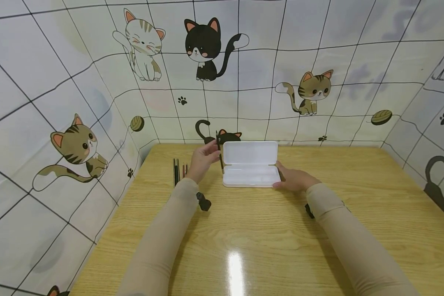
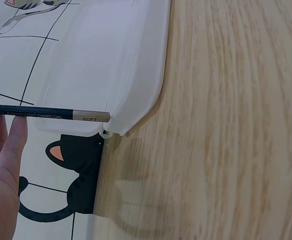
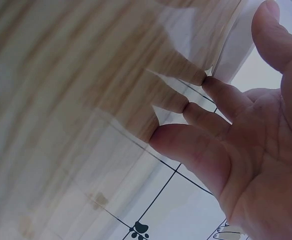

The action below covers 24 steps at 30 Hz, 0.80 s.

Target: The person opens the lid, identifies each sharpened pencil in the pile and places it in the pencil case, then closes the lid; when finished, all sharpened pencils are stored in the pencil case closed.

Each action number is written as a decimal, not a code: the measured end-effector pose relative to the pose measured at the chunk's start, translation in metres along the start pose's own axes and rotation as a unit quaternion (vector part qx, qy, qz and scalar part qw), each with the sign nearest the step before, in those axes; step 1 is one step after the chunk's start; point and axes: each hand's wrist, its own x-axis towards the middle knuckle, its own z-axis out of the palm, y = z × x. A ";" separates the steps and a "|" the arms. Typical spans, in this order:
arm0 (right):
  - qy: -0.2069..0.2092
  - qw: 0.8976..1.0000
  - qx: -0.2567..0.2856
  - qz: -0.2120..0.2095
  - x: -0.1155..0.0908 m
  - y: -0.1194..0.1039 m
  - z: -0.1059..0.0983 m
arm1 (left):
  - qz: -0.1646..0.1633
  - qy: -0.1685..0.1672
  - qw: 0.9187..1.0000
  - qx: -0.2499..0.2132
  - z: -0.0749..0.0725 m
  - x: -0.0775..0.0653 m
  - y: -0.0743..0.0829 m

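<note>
In the head view my left hand (image 1: 203,160) pinches a charcoal pencil (image 1: 221,162) near its upper part, point up, beside the left edge of an opened white pencil case (image 1: 250,153). In the left wrist view the charcoal pencil (image 2: 36,112) is dark with a tan end lettered SOFT, and that end overlaps the case's corner (image 2: 118,117). My right hand (image 1: 296,179) holds the case's right end, thumb at the front corner and a finger near the hinge. Seen from the right wrist, other fingertips (image 3: 155,134) rest on the tabletop. The case's lower tray (image 1: 249,176) shows no pencils.
Several dark and reddish pencils (image 1: 176,172) lie left of my left hand, partly hidden by it. The wooden table (image 1: 237,222) extends to a cat-printed cloth (image 1: 259,98) behind and at the sides. A bright reflection lies on the near tabletop.
</note>
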 end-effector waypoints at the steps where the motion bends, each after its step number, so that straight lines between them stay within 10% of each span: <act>1: 0.001 1.000 0.000 0.001 0.000 0.000 0.000 | -0.002 0.000 1.000 0.001 0.000 0.000 0.001; 24: 0.007 1.000 0.013 -0.001 0.000 0.001 0.001 | 0.011 -0.012 1.000 0.007 0.007 0.001 0.000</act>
